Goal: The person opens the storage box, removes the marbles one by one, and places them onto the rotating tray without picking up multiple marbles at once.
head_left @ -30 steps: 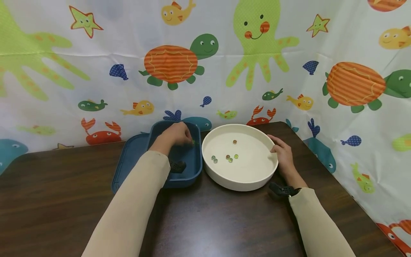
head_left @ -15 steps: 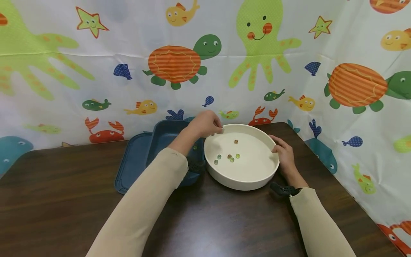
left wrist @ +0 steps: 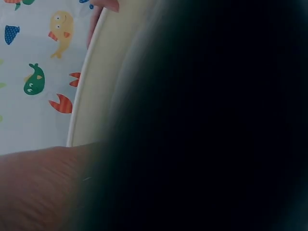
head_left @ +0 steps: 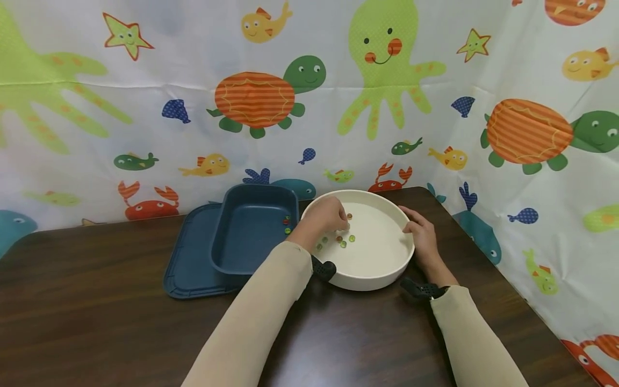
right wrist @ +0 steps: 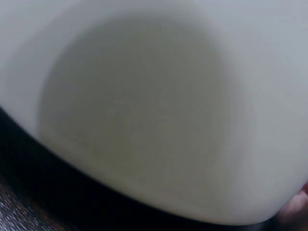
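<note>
My left hand (head_left: pixel 329 216) is inside the round white pan (head_left: pixel 382 263), its fingers curled and fingertips low over the pan floor. A pale, clear marble (head_left: pixel 347 226) shows at those fingertips. Close around them lie several glass marbles, among them a brown marble (head_left: pixel 350 216) and a green marble (head_left: pixel 351 238). My right hand (head_left: pixel 423 239) grips the pan's right rim, thumb inside and fingers outside. A dark blur covers much of the left wrist view; the pan's wall (left wrist: pixel 91 86) shows beside it. The right wrist view is filled mostly by the pan's side (right wrist: pixel 144 120).
Left of the pan stands a deep blue rectangular container (head_left: pixel 227 269) with several red and green marbles (head_left: pixel 287 231) along its right side. A flat blue lid (head_left: pixel 193 269) lies partly beneath it. Behind the dark wooden table (head_left: pixel 96 301) hangs a sea-animal curtain (head_left: pixel 271 32).
My left hand has come up out of the blue container with a clear marble, crossed right over the pan's rim and lowered inside. The right hand keeps its grip on the rim.
</note>
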Tool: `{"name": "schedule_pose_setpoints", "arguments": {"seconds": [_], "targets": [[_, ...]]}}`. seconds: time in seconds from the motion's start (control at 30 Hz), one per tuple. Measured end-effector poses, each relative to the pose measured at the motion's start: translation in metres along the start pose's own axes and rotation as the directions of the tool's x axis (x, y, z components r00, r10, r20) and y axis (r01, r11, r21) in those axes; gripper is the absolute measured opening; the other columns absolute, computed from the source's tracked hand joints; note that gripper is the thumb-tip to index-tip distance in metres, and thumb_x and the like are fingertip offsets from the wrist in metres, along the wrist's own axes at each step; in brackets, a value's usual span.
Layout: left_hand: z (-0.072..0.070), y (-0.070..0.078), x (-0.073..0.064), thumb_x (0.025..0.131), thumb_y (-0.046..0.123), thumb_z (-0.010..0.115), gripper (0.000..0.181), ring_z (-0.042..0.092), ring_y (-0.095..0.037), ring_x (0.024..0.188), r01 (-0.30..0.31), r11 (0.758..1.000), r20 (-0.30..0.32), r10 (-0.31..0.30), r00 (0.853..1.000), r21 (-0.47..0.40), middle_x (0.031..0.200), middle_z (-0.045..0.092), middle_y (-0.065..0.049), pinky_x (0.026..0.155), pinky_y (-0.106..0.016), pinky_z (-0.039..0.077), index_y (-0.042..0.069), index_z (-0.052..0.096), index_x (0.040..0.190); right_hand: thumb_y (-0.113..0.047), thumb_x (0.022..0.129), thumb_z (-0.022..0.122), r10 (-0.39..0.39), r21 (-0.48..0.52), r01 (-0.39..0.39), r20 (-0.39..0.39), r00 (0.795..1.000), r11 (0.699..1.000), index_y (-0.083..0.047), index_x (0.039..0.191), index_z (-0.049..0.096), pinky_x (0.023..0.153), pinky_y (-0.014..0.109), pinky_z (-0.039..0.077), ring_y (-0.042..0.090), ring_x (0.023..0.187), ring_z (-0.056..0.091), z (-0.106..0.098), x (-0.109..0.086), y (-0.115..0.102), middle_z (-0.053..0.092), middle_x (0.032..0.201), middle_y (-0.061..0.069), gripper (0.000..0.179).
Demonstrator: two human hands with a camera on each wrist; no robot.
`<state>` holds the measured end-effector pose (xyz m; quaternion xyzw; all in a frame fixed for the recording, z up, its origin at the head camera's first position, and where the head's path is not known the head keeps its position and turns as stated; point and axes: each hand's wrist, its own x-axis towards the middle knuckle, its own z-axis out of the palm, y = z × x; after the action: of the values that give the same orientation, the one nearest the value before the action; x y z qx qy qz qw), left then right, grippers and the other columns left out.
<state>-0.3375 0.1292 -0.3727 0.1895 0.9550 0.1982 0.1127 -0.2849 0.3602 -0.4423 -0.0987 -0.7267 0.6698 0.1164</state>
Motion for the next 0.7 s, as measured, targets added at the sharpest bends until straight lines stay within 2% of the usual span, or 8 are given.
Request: {"name": "schedule_pose_setpoints", "arguments": {"seconds": [0.13, 0.23, 0.33, 0.43, 0.57, 0.7], "targets": [[0.003, -0.003, -0.002, 0.083, 0.021, 0.073, 0.008, 0.056, -0.011, 0.069, 0.000, 1.000, -0.003, 0.000, 1.000, -0.002, 0.075, 0.069, 0.004, 0.060, -0.023, 0.044, 0.016, 0.075, 0.077, 0.005, 0.078, 0.041, -0.014, 0.024, 0.014, -0.001, 1.000, 1.000, -0.008, 0.133, 0.057, 0.085, 0.017, 0.046, 0.021, 0.119, 0.052, 0.001, 0.000, 0.001, 0.052, 0.140, 0.010, 0.058], [0.001, -0.002, -0.003, 0.084, 0.022, 0.072, 0.008, 0.057, -0.012, 0.072, -0.007, 1.000, 0.004, 0.007, 1.000, 0.003, 0.080, 0.069, 0.004, 0.062, -0.024, 0.046, 0.015, 0.074, 0.083, 0.005, 0.079, 0.041, -0.015, 0.019, 0.014, 0.002, 1.000, 1.000, -0.008, 0.133, 0.056, 0.082, 0.016, 0.047, 0.021, 0.119, 0.053, 0.001, 0.000, 0.001, 0.051, 0.141, 0.011, 0.059], [-0.008, -0.001, -0.007, 0.087, 0.028, 0.069, 0.014, 0.059, -0.013, 0.079, -0.017, 0.999, -0.007, 0.017, 1.000, 0.037, 0.090, 0.069, 0.004, 0.068, -0.028, 0.048, 0.015, 0.074, 0.092, 0.005, 0.078, 0.041, -0.015, 0.006, 0.015, 0.006, 1.000, 1.000, -0.009, 0.134, 0.056, 0.081, 0.016, 0.047, 0.020, 0.117, 0.054, 0.001, -0.001, 0.001, 0.052, 0.141, 0.010, 0.059], [-0.023, -0.006, -0.014, 0.091, 0.033, 0.065, 0.022, 0.060, -0.015, 0.084, -0.028, 0.997, -0.042, 0.031, 0.999, 0.076, 0.099, 0.069, 0.002, 0.072, -0.032, 0.050, 0.016, 0.073, 0.101, 0.004, 0.077, 0.042, -0.019, -0.002, 0.019, 0.004, 1.000, 1.000, -0.009, 0.133, 0.057, 0.079, 0.016, 0.048, 0.019, 0.114, 0.055, 0.001, -0.003, -0.001, 0.053, 0.139, 0.010, 0.059], [-0.046, -0.025, -0.026, 0.093, 0.033, 0.060, 0.023, 0.061, -0.018, 0.081, -0.017, 0.999, -0.084, 0.021, 0.996, 0.052, 0.103, 0.068, -0.001, 0.069, -0.034, 0.050, 0.017, 0.071, 0.106, 0.005, 0.077, 0.042, -0.026, -0.002, 0.026, 0.004, 1.000, 1.000, -0.008, 0.133, 0.057, 0.080, 0.015, 0.047, 0.018, 0.114, 0.055, 0.000, -0.003, -0.002, 0.052, 0.140, 0.011, 0.059], [-0.061, -0.058, -0.034, 0.094, 0.029, 0.060, 0.020, 0.062, -0.021, 0.078, 0.033, 0.999, -0.113, -0.036, 0.993, -0.029, 0.099, 0.068, -0.003, 0.067, -0.035, 0.051, 0.016, 0.071, 0.104, 0.005, 0.078, 0.042, -0.014, -0.006, 0.014, 0.001, 1.000, 1.000, -0.009, 0.133, 0.057, 0.081, 0.015, 0.047, 0.019, 0.117, 0.054, 0.000, -0.003, -0.002, 0.052, 0.140, 0.010, 0.059]]}}
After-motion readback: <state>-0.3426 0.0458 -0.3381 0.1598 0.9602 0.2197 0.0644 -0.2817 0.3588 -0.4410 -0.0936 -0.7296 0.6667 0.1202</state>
